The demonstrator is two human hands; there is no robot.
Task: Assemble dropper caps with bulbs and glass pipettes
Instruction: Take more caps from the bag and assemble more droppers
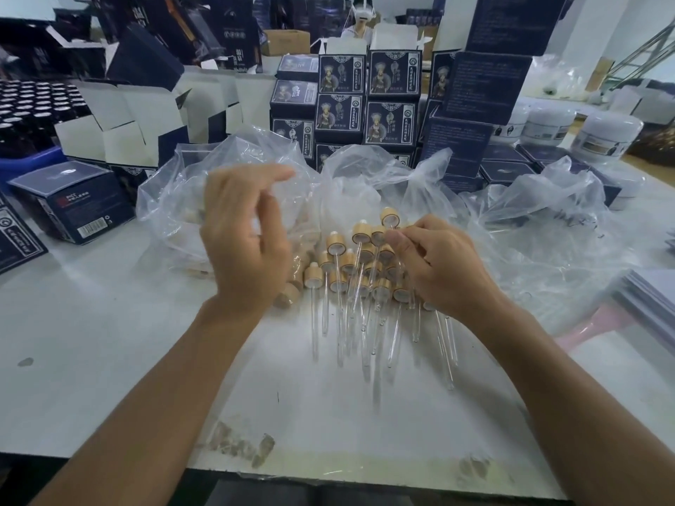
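A pile of assembled droppers [359,272] with bamboo-coloured caps and clear glass pipettes lies on the white table [109,323], pipettes pointing toward me. My right hand [443,266] hovers over the pile's right side, thumb and fingers curled and pinching a glass pipette [403,275]. My left hand [243,239] is raised left of the pile, blurred, fingers loosely spread and holding nothing. A few loose bamboo caps [288,292] lie under it, beside a clear plastic bag [175,210].
Crumpled clear plastic bags [540,228] ring the pile at the back and right. Stacked dark blue cartons [365,100] and open boxes stand behind. White jars [606,136] sit at the far right, a paper stack [646,294] at the right edge. A person sits far back.
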